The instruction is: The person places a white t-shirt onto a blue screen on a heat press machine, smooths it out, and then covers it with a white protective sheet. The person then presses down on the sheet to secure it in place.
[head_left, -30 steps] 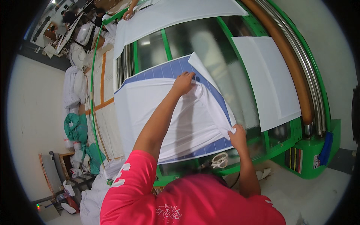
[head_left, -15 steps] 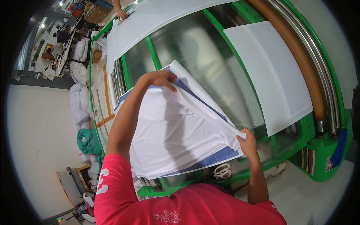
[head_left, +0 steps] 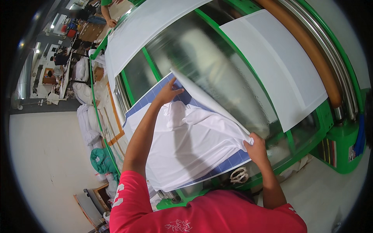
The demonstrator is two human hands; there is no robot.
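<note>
A white fabric piece (head_left: 182, 145) lies wrinkled over a blue-printed sheet (head_left: 229, 161) with pale grid lines. The sheet's far right edge is folded up, showing its white back (head_left: 210, 101). My left hand (head_left: 168, 94) rests on the blue area near the sheet's far corner, thumb and fingers apart, off the fabric. The fabric's far edge lies crumpled just below that hand. At the near right corner my right hand (head_left: 256, 149) pinches bunched white fabric together with the sheet's folded edge. The fingertips there are partly hidden.
Underneath is a glossy machine bed with green bars (head_left: 151, 64). A white sheet (head_left: 279, 70) lies at right beside a brown roller (head_left: 307, 50); another white sheet (head_left: 143, 31) spans the far side. A rope coil (head_left: 239, 175) hangs nearby. A co-worker's hand (head_left: 112, 23) is at far left.
My left hand has let go of the fabric's far edge and now touches the blue sheet. That fabric edge has dropped toward me. The co-worker's hand has left the far white sheet.
</note>
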